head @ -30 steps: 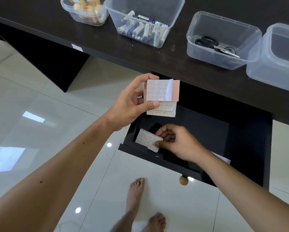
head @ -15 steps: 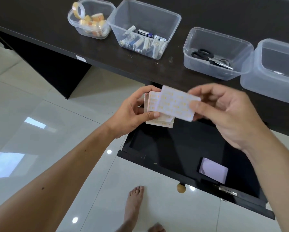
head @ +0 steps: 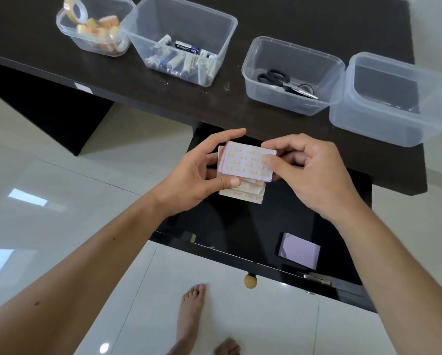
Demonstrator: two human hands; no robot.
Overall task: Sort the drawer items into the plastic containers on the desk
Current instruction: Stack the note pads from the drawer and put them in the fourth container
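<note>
A small stack of pale sticker sheets (head: 243, 172), printed with rows of orange marks, is held above the open black drawer (head: 240, 226), just below the desk edge. The stack is gripped by the left hand (head: 199, 178), thumb across the lower sheets and fingers curled behind. The top sheet's right edge is pinched by the right hand (head: 309, 172) between thumb and forefinger. 0.5 s ago that sheet was held tilted and apart from the stack; now it is laid flat on top.

In the drawer, 1 lilac pad (head: 298, 251) is seen near the front right corner. On the dark desk (head: 112, 70), 4 clear containers are lined up: tape rolls (head: 97, 29), batteries (head: 184, 60), scissors (head: 286, 83), and a far-right container (head: 394, 98) whose contents cannot be made out. Glossy white floor tiles (head: 61, 201) and bare feet (head: 191, 313) are visible below.
</note>
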